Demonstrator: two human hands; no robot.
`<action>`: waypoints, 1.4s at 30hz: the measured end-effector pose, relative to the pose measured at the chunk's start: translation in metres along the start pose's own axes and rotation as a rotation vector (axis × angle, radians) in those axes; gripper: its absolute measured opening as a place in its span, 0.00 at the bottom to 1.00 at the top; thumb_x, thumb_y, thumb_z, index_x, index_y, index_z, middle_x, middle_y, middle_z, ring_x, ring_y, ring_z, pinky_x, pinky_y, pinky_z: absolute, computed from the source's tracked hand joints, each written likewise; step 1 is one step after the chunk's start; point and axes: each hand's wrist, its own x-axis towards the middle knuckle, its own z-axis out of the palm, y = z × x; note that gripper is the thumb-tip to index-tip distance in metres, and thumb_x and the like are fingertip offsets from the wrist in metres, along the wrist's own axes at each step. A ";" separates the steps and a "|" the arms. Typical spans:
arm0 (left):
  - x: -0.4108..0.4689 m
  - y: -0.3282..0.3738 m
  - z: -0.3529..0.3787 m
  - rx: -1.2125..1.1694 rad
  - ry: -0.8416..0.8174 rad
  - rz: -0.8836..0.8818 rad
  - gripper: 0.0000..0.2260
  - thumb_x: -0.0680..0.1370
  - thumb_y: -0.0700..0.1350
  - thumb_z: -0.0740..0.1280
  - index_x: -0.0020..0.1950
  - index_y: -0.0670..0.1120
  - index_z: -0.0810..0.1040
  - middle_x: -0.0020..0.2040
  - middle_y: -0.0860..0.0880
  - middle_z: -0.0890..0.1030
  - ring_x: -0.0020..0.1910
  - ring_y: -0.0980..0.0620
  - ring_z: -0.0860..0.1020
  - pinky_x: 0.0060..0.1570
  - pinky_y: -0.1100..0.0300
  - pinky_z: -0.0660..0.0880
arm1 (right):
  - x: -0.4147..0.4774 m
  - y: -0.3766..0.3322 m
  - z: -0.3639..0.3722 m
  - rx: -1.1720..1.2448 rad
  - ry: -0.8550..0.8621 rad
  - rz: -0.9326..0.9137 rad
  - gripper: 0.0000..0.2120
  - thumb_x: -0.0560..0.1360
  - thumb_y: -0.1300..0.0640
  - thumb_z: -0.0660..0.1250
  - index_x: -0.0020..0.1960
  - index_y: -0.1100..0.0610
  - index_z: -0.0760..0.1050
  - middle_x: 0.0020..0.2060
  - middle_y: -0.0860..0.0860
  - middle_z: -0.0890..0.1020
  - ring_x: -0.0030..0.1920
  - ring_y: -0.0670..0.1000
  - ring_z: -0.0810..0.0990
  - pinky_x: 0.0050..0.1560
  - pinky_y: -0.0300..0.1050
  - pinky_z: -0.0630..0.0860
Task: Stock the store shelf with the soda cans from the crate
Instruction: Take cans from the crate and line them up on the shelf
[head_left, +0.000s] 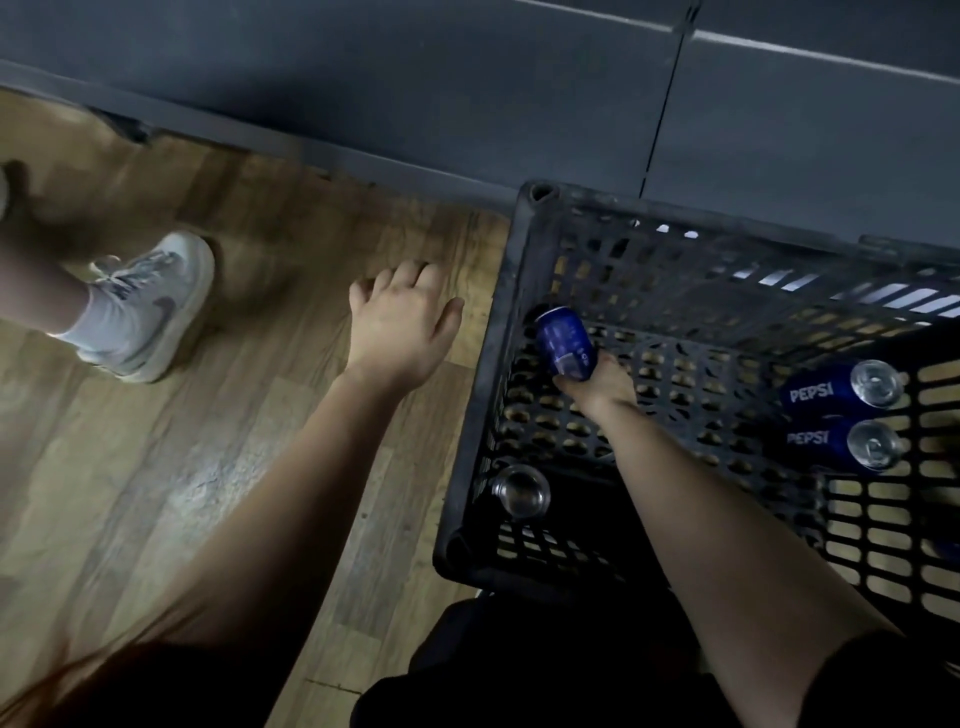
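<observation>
The stocking looks well along but not finished. The black plastic crate (483, 395) sits on the wood-plank floor (156, 493) at about 3 o'clock in the view, and most of its latticed bottom shows bare. The right grip (597, 382) reaches down into the crate's 11 o'clock corner and is curled round the near end of a blue soda can (563, 340), which lies tilted against the wall there. I judge this to be the pick-up of the next can. At the crate's 3 o'clock side, two Pepsi cans (831, 389) lie on their sides, one just beside the other, with their silver ends pointing right. A fourth can (521, 491) stands upright in the 8 o'clock corner with only its top catching the light. Something dark at the far right edge may be another can, but it is too blurred to tell. So at least four cans are waiting to go up. The left grip (402, 325) is released, its fingers loosely spread over the floor at the crate's 10 o'clock, holding nothing. The shelf boards are out of view; only a dark grey panel (467, 78) runs across 12 o'clock. A leg in a white sneaker (150, 306) stands at 9 o'clock.
</observation>
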 end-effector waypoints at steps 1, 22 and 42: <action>0.000 0.000 0.000 0.003 -0.001 0.003 0.21 0.80 0.56 0.53 0.68 0.47 0.69 0.65 0.45 0.73 0.62 0.42 0.71 0.62 0.42 0.62 | 0.001 0.000 0.002 -0.012 -0.003 0.014 0.31 0.72 0.45 0.72 0.67 0.62 0.67 0.62 0.61 0.75 0.59 0.61 0.76 0.50 0.48 0.73; -0.016 0.021 -0.011 -0.051 0.018 0.004 0.19 0.80 0.53 0.56 0.69 0.49 0.70 0.66 0.47 0.73 0.63 0.43 0.71 0.63 0.42 0.61 | -0.037 0.033 0.000 0.342 -0.107 0.150 0.35 0.56 0.36 0.76 0.55 0.55 0.76 0.46 0.55 0.83 0.42 0.57 0.83 0.32 0.45 0.74; -0.087 0.144 -0.351 -0.064 0.020 0.097 0.19 0.80 0.54 0.57 0.70 0.50 0.69 0.67 0.48 0.72 0.64 0.44 0.71 0.63 0.46 0.61 | -0.338 -0.078 -0.245 0.678 0.038 -0.064 0.28 0.64 0.57 0.81 0.57 0.52 0.68 0.45 0.46 0.80 0.41 0.42 0.78 0.36 0.35 0.69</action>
